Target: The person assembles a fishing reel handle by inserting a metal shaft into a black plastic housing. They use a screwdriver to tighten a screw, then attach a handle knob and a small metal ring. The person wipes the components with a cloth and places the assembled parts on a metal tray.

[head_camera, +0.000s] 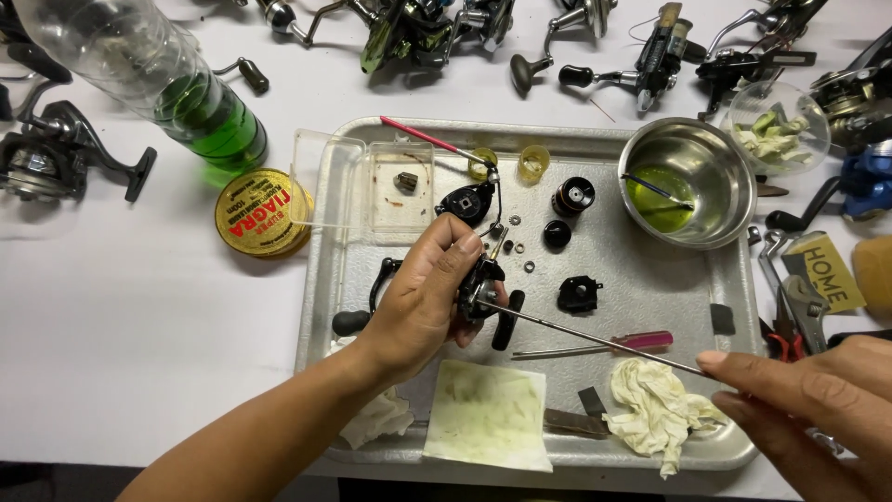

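One steel bowl holds green liquid (shallow).

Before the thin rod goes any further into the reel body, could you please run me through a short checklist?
1. Left hand grips the black reel body: ok.
2. Right hand pinches the thin metal rod at its far end: ok.
3. Rod tip meets the reel body: ok; whether it sits in a hole, cannot tell.
4. Small washers and rings stay on the tray, close to the left hand: ok, mind them.
5. Pink-handled screwdriver lies right under the rod: not ok.
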